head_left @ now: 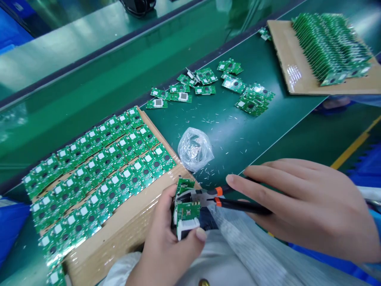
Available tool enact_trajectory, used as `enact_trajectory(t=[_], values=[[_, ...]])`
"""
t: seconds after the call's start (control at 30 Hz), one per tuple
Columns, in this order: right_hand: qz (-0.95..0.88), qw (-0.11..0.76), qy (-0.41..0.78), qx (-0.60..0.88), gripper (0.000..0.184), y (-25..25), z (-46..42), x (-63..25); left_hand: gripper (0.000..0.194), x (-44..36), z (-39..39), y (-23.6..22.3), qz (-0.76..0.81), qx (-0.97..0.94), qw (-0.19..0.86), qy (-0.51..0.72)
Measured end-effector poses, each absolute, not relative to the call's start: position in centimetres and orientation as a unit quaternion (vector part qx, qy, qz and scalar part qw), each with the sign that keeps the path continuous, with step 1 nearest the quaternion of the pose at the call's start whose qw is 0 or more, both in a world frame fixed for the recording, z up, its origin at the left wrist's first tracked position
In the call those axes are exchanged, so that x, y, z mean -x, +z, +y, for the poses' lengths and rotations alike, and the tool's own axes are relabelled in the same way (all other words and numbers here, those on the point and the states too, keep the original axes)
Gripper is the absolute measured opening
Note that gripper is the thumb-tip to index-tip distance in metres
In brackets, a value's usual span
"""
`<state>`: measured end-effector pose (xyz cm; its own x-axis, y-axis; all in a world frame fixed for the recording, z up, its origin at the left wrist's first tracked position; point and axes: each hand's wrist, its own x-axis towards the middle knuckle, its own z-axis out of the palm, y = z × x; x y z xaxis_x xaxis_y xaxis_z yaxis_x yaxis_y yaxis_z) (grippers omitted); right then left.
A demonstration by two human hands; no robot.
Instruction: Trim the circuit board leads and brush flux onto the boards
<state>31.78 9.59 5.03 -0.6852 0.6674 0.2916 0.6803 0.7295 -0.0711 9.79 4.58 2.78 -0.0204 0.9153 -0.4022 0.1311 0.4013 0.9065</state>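
Cardboard tray (125,230) of green circuit boards (98,174)

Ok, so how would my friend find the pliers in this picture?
Start at the long green workbench and find the cardboard sheet covered in rows of green circuit boards. At its near corner, a right hand holds pliers against a green board in a left hand. They're the only tool there, with black handles and orange collars behind shiny metal tips.
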Motion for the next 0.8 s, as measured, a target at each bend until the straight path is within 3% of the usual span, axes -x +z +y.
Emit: enact_trajectory(t=[0.27,0.37,0.6,0.8], values=[[-0.884,0.167,-0.038,0.434,0.038,5.7,9.7,-33.7,0.055,-7.9,4.9,1.8,0.559,-0.478,0.594,0.324],[-0.837,0.144,-0.028,0.527,0.049,5.1,10.4,-35.5,0.053,-7.4,5.2,1.7,0.562,-0.588,0.49,0.312],[-0.679,-0.033,0.058,0.731,0.063,-0.5,14.8,-38.2,0.041,-7.7,5.3,2.4,0.58,-0.738,0.225,0.26],[-0.691,-0.014,0.06,0.72,0.068,-2.9,16.4,-38.0,0.045,-7.2,3.9,1.6,0.585,-0.751,0.14,0.272]])
